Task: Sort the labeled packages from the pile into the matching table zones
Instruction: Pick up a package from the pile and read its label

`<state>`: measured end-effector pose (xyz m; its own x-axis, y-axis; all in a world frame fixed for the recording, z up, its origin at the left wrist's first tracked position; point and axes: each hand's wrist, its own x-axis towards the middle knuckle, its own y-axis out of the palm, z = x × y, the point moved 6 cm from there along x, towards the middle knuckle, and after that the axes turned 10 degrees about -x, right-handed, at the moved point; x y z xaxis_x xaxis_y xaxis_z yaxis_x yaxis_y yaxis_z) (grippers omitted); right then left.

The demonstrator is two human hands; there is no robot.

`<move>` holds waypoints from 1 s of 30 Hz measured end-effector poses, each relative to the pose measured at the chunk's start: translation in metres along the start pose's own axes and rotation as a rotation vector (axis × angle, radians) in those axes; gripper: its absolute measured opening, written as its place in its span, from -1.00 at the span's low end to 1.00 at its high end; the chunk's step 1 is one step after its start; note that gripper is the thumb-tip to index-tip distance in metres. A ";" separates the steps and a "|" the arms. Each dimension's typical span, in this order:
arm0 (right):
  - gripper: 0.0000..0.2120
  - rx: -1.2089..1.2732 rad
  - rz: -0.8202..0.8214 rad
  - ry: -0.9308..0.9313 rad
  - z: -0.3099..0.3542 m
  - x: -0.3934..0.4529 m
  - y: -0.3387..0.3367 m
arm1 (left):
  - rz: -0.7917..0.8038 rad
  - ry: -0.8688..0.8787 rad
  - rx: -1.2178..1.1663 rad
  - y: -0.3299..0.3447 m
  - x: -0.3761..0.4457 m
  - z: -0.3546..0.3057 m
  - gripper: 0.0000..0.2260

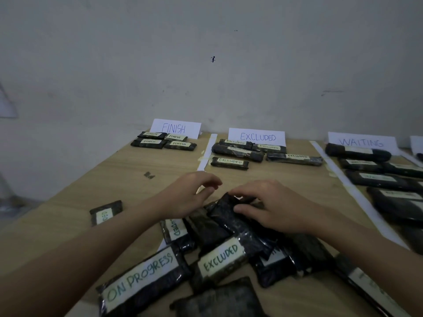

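Note:
A pile of black wrapped packages (219, 245) lies near the table's front edge. One reads ON PROGRESS (142, 277), another EXCLUDED (220, 257). My right hand (272, 207) grips the top end of a black package (225, 211) on the pile, with the thumb on its side and the fingers curled over its far end. My left hand (192, 195) hovers at the pile's far left edge, fingers loosely curled and holding nothing. Paper signs mark zones at the back: FINISH (175, 128), EXCLUDED (257, 137), WAITING (361, 142), each with labeled packages in front.
White tape strips (207, 152) divide the wooden table (68, 213) into zones. A lone labeled package (106, 212) lies left of the pile. A small dark scrap (149, 175) sits on the left zone. A grey wall stands behind the table.

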<state>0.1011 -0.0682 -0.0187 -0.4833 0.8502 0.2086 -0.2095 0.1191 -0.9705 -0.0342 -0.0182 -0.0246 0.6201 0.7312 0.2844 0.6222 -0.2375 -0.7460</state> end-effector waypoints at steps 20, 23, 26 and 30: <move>-0.81 -0.313 -0.802 -0.133 -0.012 -0.033 -0.059 | -0.128 -0.201 -0.955 -0.017 0.009 -0.043 -0.76; -0.90 -0.287 -0.906 -0.051 -0.027 -0.039 -0.068 | -0.173 -0.193 -0.954 -0.030 0.010 -0.032 -0.77; -0.92 -0.258 -0.927 -0.037 -0.033 -0.039 -0.070 | -0.169 -0.199 -0.923 -0.034 0.009 -0.026 -0.78; -0.90 -0.259 -0.900 -0.049 -0.035 -0.035 -0.065 | -0.160 -0.200 -0.896 -0.033 0.010 -0.023 -0.77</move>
<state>0.1612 -0.0876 0.0326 -0.2675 0.3611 0.8933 -0.3293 0.8371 -0.4369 -0.0375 -0.0181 0.0168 0.4533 0.8744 0.1728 0.8813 -0.4688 0.0601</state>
